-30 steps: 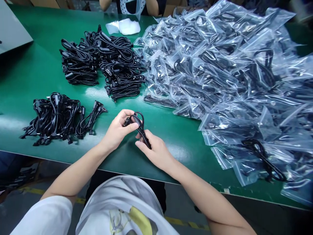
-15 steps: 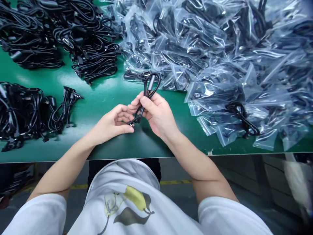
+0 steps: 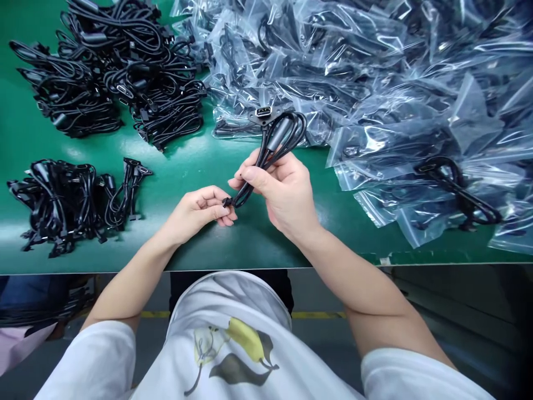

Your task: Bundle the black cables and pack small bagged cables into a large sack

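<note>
A coiled black USB cable (image 3: 287,136) is held over the green table, its flanged USB socket facing up at the top end. My right hand (image 3: 287,191) is closed round the middle of the bundle, thumb on top. At the cable's lower end, my left hand (image 3: 204,211) pinches a small black connector between thumb and fingers. Beyond the held cable lies a clear plastic bag (image 3: 237,130) with a dark cable inside.
Bundled black cables (image 3: 62,205) lie on the green table (image 3: 166,166) at left, with a larger cable pile (image 3: 137,66) behind. Bagged cables (image 3: 375,111) heap across the right side. One loose cable bundle (image 3: 458,189) rests on those bags.
The held cable now shows its USB socket face and wider loops. My left fingers have closed on its lower connector. The view has shifted slightly left.
</note>
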Demonstrator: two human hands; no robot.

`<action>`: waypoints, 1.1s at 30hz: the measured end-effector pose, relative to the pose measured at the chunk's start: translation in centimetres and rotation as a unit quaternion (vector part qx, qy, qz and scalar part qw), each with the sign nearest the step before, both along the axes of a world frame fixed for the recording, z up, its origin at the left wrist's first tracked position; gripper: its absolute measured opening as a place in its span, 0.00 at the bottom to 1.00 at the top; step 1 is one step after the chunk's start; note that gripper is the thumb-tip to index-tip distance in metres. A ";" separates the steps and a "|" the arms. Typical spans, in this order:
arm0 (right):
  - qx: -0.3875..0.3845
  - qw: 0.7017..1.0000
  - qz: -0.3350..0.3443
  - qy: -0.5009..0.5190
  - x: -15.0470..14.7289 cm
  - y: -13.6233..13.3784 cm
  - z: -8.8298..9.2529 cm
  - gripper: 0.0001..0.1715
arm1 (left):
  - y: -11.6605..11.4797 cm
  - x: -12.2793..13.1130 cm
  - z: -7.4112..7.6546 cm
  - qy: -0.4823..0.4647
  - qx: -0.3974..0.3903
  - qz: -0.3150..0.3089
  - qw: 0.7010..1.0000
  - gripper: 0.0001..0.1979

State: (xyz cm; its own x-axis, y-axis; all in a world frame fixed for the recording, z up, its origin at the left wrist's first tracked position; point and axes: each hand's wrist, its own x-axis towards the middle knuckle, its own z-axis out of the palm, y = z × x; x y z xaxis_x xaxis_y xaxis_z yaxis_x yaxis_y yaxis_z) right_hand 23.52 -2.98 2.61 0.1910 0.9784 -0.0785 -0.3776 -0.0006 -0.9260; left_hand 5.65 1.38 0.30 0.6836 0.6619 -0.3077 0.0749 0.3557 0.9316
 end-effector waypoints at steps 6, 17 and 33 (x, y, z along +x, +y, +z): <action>-0.029 0.995 0.042 0.080 0.9 0.4 0.6 0.24 | 0.7 -0.6 0.2 0.061 0.121 -0.045 0.990 0.11; -0.115 0.984 0.126 0.056 1.4 0.4 -0.2 0.06 | 5.3 -10.3 0.2 0.625 0.415 0.175 0.637 0.24; -0.151 0.965 0.215 -0.010 -0.7 -0.3 -1.2 0.12 | 5.6 -10.1 -0.5 0.520 0.426 0.204 0.712 0.20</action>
